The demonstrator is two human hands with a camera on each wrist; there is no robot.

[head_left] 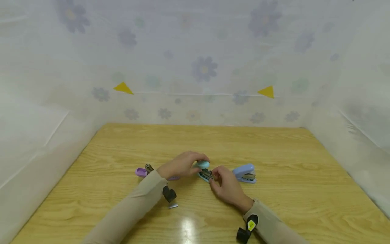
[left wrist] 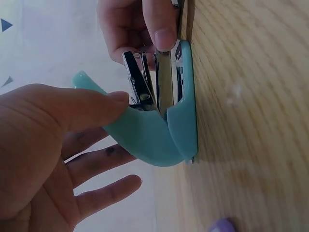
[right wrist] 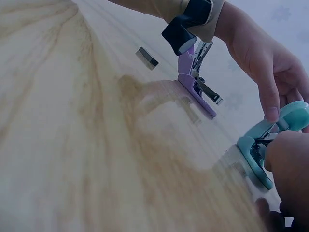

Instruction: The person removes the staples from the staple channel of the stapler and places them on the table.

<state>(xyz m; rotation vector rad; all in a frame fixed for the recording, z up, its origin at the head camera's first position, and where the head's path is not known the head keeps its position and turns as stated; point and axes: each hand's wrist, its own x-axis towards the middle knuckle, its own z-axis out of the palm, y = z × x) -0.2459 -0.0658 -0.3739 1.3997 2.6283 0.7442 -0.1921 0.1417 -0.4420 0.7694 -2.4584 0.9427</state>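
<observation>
A teal stapler [left wrist: 159,130] lies opened up on the wooden table [head_left: 274,152], near its middle, with its base flat on the wood and its top swung up and back. The left hand [head_left: 181,165] holds that raised top, thumb [left wrist: 87,108] laid along it and the other fingers loosely spread behind it. The right hand [head_left: 226,186] works at the front of the stapler, a fingertip [left wrist: 164,36] pressing on the metal staple channel [left wrist: 166,79]; its fingers are curled there, though from the blurred right wrist view it is hard to tell whether they pinch anything. Just right of the hands sits a blue stapler [head_left: 244,173], closed. To the left, partly behind the left wrist, a purple stapler [right wrist: 195,82] lies open. A small strip of staples [right wrist: 146,57] rests on the table nearer the person, apart from all three staplers.
</observation>
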